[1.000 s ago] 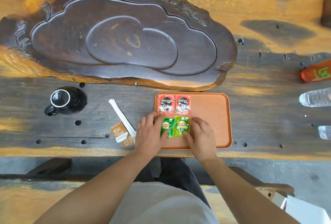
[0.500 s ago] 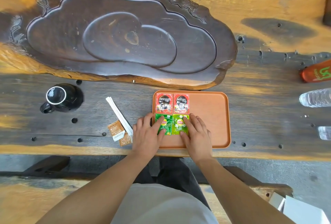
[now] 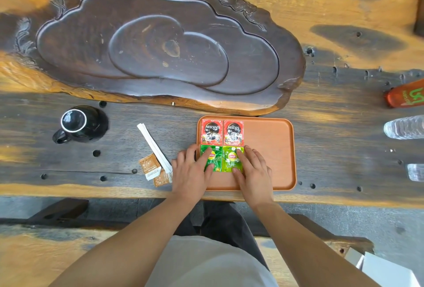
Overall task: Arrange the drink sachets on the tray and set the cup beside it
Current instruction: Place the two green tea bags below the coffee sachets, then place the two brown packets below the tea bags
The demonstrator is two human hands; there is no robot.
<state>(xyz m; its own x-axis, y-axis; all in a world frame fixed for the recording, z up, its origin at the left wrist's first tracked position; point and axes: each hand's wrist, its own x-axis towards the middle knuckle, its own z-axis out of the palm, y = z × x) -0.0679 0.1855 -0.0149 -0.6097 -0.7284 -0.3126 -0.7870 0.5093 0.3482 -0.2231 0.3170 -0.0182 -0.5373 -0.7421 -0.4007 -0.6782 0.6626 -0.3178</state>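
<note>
Currently, the left hand (image 3: 192, 173) and right hand (image 3: 253, 172) lie flat with fingers spread, each pressing one green Lipton sachet (image 3: 212, 157) (image 3: 231, 159) onto the orange tray (image 3: 270, 149). Two red Nescafé sachets (image 3: 212, 131) (image 3: 233, 132) lie side by side just beyond them, at the tray's far left corner. Brown sachets (image 3: 150, 167) and a white stick sachet (image 3: 153, 145) lie on the table (image 3: 332, 137) left of the tray. The black cup (image 3: 76, 124) stands upright, well apart to the left.
</note>
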